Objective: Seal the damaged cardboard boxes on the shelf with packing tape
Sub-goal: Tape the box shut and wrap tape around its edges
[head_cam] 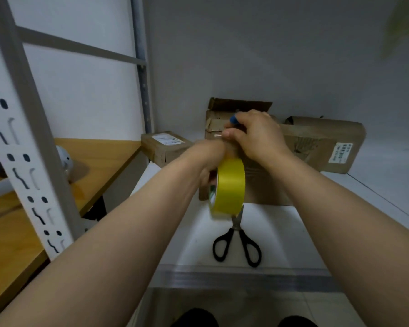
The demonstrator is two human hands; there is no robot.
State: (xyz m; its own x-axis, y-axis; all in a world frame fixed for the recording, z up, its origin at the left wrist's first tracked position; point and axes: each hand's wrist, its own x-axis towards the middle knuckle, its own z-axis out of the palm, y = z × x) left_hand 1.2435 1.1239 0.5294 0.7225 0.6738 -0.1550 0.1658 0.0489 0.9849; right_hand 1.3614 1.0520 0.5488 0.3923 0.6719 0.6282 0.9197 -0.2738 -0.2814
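Note:
My left hand [209, 161] grips a yellow roll of packing tape [229, 187], held upright on edge above the white shelf [281, 223]. Just above the roll, my right hand [255, 133] has its fingers curled and pinches at the tape's loose end, though the strip itself is hard to make out; a blue fingertip cover shows on one finger. Right behind both hands stands a torn cardboard box [265, 185] with an open top flap [239, 105]. A flatter crumpled box [326, 145] lies to its right and a small labelled box [163, 145] to its left.
Black-handled scissors [237, 239] lie on the shelf below the roll, blades pointing away from me. A white perforated shelf upright [21, 138] rises at left, with a wooden desk [99, 161] beyond it. The shelf's front edge [241, 277] runs across the bottom.

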